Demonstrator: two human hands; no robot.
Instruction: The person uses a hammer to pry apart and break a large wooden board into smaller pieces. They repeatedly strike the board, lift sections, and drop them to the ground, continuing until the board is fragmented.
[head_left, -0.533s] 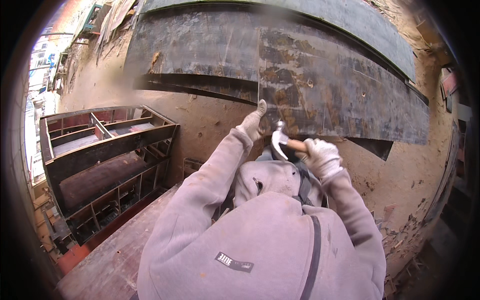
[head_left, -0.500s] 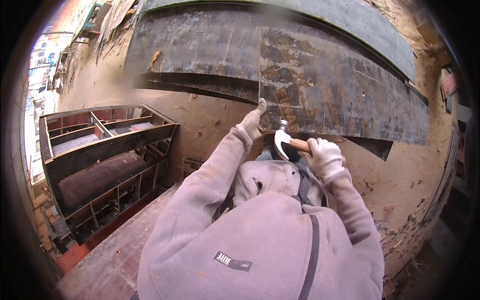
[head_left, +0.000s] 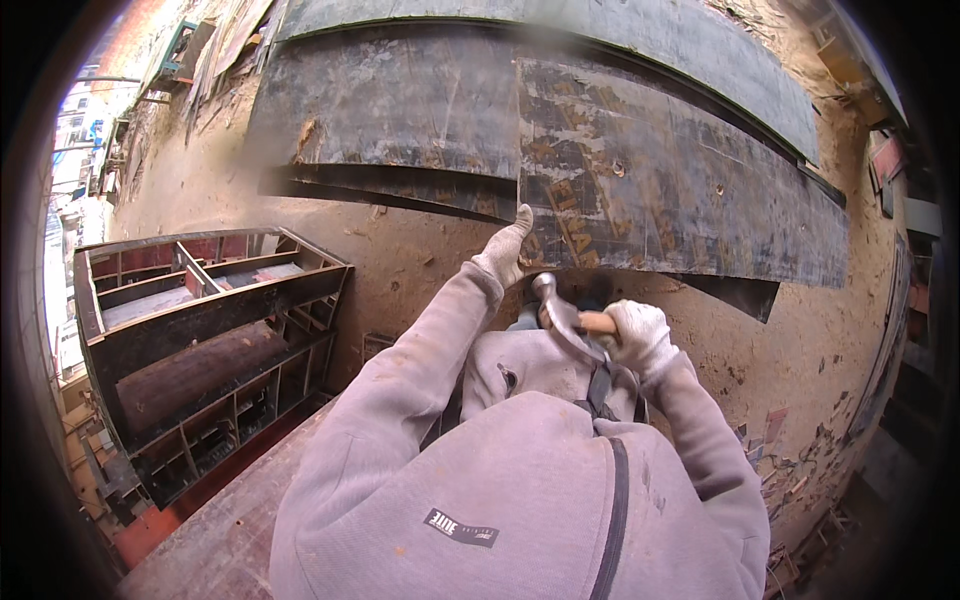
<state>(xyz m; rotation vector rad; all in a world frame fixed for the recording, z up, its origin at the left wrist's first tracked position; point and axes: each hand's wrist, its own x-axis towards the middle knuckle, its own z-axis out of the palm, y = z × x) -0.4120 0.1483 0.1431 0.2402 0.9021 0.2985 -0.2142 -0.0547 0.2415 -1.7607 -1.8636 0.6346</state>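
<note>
My right hand (head_left: 641, 335), in a pale work glove, is closed round the wooden handle of a claw hammer (head_left: 562, 312). The hammer's metal head is slightly blurred, in front of my body and just short of the panel's near edge. My left hand (head_left: 507, 250), gloved too, grips the near left corner of a dark, worn plywood panel (head_left: 665, 190). Its thumb lies along the panel's side edge and the other fingers are mostly hidden. The panel meets another dark board (head_left: 400, 95) on its left. Whether a nail is there I cannot tell.
A dark wooden frame with compartments (head_left: 215, 305) stands at the left, beside a reddish board (head_left: 230, 510) near me. Longer grey sheets (head_left: 690, 50) lie beyond the panel. Scraps (head_left: 800, 465) litter the dirt ground at the right.
My right hand has drawn the hammer a little down and toward my body, and its head has tilted. The left hand keeps its place at the panel's corner.
</note>
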